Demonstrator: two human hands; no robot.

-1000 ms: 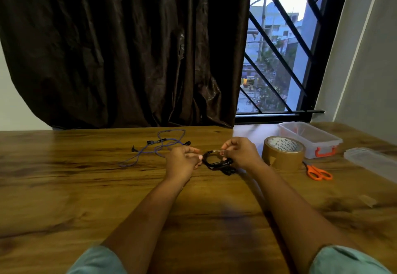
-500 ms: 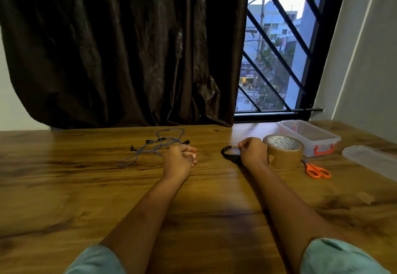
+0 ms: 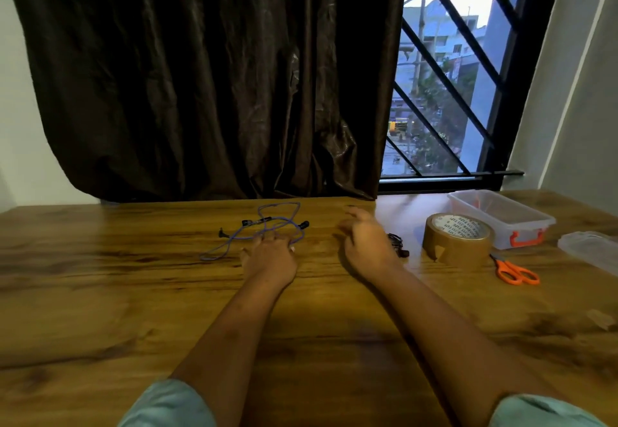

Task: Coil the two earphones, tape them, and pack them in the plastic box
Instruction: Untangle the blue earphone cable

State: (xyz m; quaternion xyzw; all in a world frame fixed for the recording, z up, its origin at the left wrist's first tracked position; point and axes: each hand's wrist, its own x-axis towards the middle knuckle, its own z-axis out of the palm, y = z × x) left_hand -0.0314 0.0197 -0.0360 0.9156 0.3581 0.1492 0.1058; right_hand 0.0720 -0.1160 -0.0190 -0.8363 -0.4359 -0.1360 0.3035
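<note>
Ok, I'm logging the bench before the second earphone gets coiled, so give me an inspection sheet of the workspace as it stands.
Surface: wooden table, grained.
Job's things: purple earphone loose and uncoiled; black earphone bundled beside the tape roll, tape on it not discernible; plastic box open, its lid lying to its right.
Clutter: orange scissors in front of the box.
Grippers: left hand has its fingers out at the purple cable; right hand open, blurred, holding nothing.
Cables: only the two earphone leads.
Surroundings: dark curtain, barred window.
</note>
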